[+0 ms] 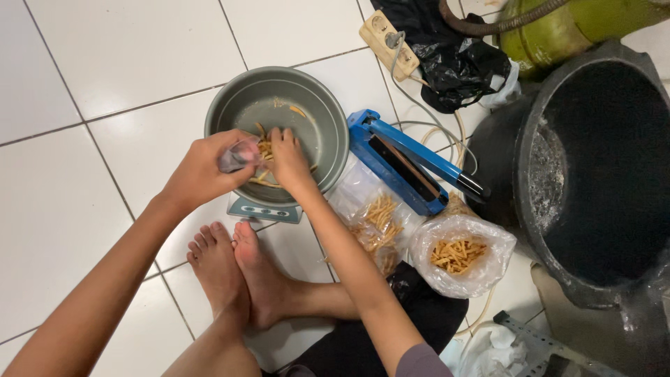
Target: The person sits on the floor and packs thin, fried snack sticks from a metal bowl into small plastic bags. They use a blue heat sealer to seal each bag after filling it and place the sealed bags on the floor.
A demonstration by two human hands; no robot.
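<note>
The left hand (202, 167) is clamped on a small clear plastic bag (237, 155) held over the round grey metal bowl (317, 115), while the right hand (287, 159), fingers pinched together, gathers pale yellow fried snack sticks (265, 148) at the bag's mouth. The bowl — sitting on a small scale (265, 209) on the white tiled floor (105, 84) — looks nearly emptied, only a few sticks left. To the right, two clear bags of sticks (460, 255) lie filled beside a blue impulse sealer (408, 164) and a big, empty black pot (593, 174).
</note>
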